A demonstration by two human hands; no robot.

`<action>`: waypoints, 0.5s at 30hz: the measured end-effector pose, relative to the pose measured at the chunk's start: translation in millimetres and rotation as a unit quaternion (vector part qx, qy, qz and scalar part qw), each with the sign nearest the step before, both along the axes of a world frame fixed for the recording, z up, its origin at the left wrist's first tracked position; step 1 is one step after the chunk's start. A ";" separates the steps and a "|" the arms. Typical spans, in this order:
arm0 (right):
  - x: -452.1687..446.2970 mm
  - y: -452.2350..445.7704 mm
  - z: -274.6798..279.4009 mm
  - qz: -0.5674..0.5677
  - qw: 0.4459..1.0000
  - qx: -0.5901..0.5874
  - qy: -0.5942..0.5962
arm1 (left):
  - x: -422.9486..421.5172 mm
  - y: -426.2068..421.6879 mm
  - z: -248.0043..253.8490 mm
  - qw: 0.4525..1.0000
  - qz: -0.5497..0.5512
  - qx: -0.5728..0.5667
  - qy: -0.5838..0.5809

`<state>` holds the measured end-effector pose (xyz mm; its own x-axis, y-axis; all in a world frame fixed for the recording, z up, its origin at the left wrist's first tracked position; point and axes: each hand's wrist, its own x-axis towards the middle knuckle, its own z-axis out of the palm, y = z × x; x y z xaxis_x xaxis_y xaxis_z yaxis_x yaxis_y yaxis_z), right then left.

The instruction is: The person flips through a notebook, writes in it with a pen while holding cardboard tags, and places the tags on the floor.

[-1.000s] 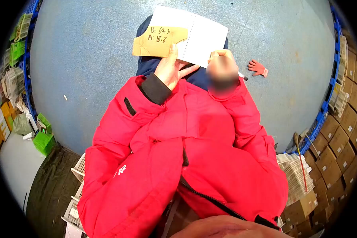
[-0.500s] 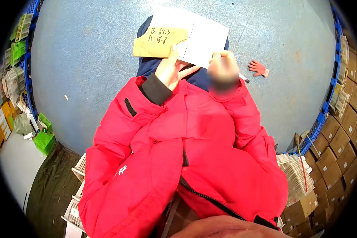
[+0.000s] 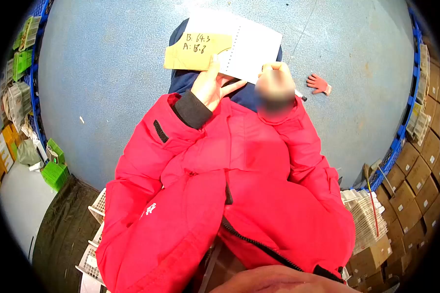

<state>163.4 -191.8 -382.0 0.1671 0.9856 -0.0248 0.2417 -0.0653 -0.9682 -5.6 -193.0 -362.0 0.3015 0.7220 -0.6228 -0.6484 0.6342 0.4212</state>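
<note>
The left hand (image 3: 208, 90), partly open, thumb-clamps a tan, curved-edge cardboard card (image 3: 193, 57) against a white, wire-bound paper notebook (image 3: 258, 46) on navy-fabric legs (image 3: 181, 83). The right hand (image 3: 277, 80) curls closed at the page's lower edge, apparently around a white, black-ended pen (image 3: 302, 96); blurring obscures the grip. Judged step: writing, calling for a steady page. Beyond lies a pinkish-red fabric glove (image 3: 318, 84) on speckled blue flooring (image 3: 357, 44).

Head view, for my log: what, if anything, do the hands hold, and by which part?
Left hand: cardboard, by its lower right edge, over the notebook. Right hand: too blurred to tell.
</note>
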 end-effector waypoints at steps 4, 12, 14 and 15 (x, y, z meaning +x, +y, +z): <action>-5.3 1.8 4.3 -0.058 0.996 -0.062 0.041 | -0.6 -0.2 -2.2 1.000 -0.004 0.013 0.006; 2.2 -2.1 1.7 -0.031 0.986 -0.109 0.119 | -0.1 0.6 1.8 1.000 -0.005 0.010 0.019; 1.2 -2.9 3.8 -0.031 0.988 -0.113 0.098 | 0.0 0.6 2.1 1.000 -0.006 0.015 0.015; 1.2 -2.1 4.5 -0.031 0.989 -0.114 0.087 | 0.3 0.7 2.3 1.000 -0.004 0.015 0.016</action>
<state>164.6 -194.0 -377.5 0.2014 0.9391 -0.2783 0.0620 -0.2958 -0.9532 -5.2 -192.4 -359.7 0.2881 0.7385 -0.6096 -0.6289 0.6260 0.4611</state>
